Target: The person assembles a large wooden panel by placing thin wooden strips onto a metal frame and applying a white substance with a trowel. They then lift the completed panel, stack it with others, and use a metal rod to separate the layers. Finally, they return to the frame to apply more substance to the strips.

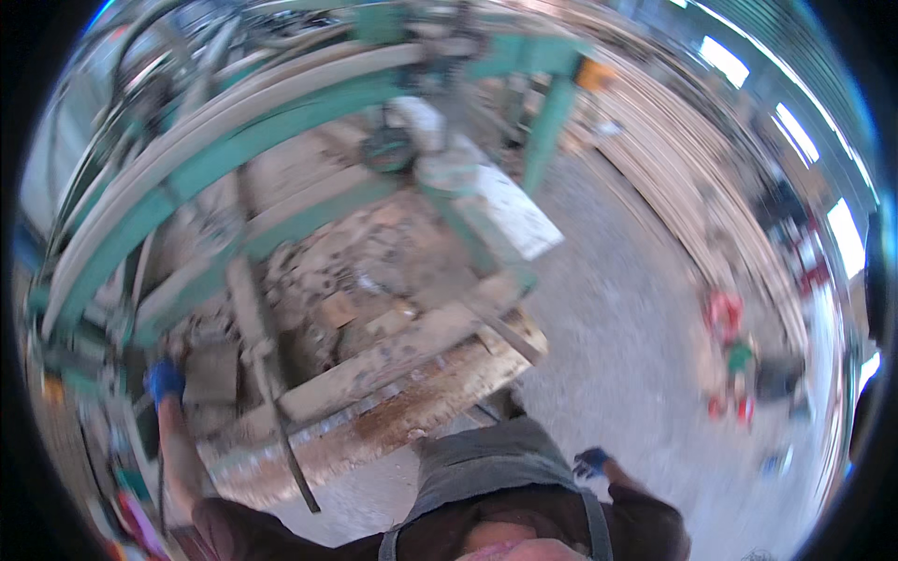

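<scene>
My left hand (166, 379), in a blue glove, reaches to the left end of a dusty green machine frame (224, 159). It is beside a square brownish plate (211, 374); blur hides its fingers and whether it touches anything. My right hand (591, 463), in a dark blue glove, hangs low at my right side, away from the machine. Its fingers are loosely bent and apart, with nothing visible in them. A narrow bar (271, 393) crosses the frame and juts over the worn wooden beam (374, 430) in front of me.
Wood scraps and dust (374, 271) lie inside the frame. A white board (519, 215) sticks out at its right end. Long timber (692, 168) is stacked along the right, with red items (725, 313) and a dark bucket (778, 377) nearer on the grey floor (608, 309).
</scene>
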Action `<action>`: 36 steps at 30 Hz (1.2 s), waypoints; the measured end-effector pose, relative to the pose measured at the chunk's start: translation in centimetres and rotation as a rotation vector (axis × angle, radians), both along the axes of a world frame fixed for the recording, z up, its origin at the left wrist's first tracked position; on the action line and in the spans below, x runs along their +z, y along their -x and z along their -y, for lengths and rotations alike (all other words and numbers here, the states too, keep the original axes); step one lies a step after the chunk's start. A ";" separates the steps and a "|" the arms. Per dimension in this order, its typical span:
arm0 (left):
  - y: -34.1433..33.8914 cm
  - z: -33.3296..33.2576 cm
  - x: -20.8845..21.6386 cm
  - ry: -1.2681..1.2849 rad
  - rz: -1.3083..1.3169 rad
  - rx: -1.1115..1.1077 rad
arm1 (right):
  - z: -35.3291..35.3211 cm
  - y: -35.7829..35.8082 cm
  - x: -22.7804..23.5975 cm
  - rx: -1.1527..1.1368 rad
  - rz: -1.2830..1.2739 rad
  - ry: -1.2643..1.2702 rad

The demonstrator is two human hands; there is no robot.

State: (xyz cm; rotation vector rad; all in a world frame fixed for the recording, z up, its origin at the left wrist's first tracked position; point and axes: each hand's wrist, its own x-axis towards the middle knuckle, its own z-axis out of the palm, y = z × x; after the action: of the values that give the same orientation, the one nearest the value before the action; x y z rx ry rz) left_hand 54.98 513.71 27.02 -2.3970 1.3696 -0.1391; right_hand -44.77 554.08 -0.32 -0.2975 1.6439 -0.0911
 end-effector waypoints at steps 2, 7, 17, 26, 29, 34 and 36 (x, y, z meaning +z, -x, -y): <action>-2.7 -0.9 -0.9 0.109 0.157 -0.126 | 1.1 -1.8 2.7 -0.019 -0.096 -0.048; -3.1 -2.2 2.6 0.168 0.180 -0.256 | 3.8 -4.2 6.0 0.013 -0.129 -0.017; 14.9 -11.4 25.9 0.471 0.208 -0.514 | 12.3 10.7 -1.1 0.165 -0.075 0.119; 80.4 -9.6 30.2 0.591 -0.090 -0.986 | 29.4 25.8 1.4 0.156 0.461 1.109; 93.8 -5.9 23.6 0.029 -0.146 -1.387 | 32.5 24.7 20.7 -0.018 0.909 0.860; 109.0 -0.3 9.9 -0.153 -0.547 -1.599 | 35.5 30.5 24.4 0.031 1.123 0.787; 112.8 1.1 6.8 -0.208 -0.531 -1.610 | 37.4 34.7 23.7 0.191 1.013 0.798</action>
State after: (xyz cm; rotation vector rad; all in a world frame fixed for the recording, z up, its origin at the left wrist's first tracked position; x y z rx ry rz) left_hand -57.82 512.66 33.77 -0.6326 2.9608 0.2384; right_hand -79.46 516.70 23.34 -0.8474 0.5029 -0.6477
